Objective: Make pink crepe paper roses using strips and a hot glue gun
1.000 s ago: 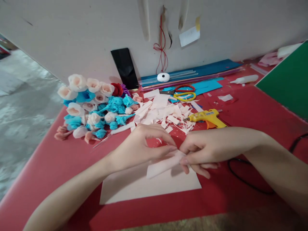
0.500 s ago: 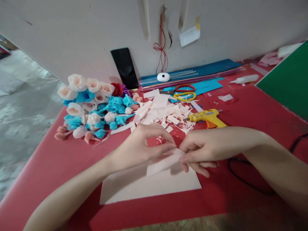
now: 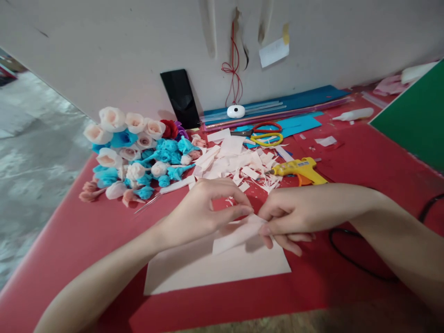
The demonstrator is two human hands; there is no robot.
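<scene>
A strip of pale pink paper [image 3: 236, 235] is held between my two hands, its loose end hanging toward me. My left hand [image 3: 215, 208] pinches the strip's upper edge between thumb and index finger. On the right, my right hand [image 3: 291, 217] grips the same strip near its end, with the lower fingers stretched out beneath. Under both hands a larger pale sheet of paper [image 3: 222, 273] lies flat on the red table [image 3: 194, 317]. Part of the strip's upper edge is hidden behind the fingertips.
Beyond my hands lies a heap of paper scraps [image 3: 231, 159]. Scissors [image 3: 265, 134] and a yellow glue gun [image 3: 298, 170] are to its right. Crepe-paper flowers [image 3: 138, 157] crowd the left. A black phone [image 3: 180, 98] leans on the wall. A green board [image 3: 416, 120] stands at right.
</scene>
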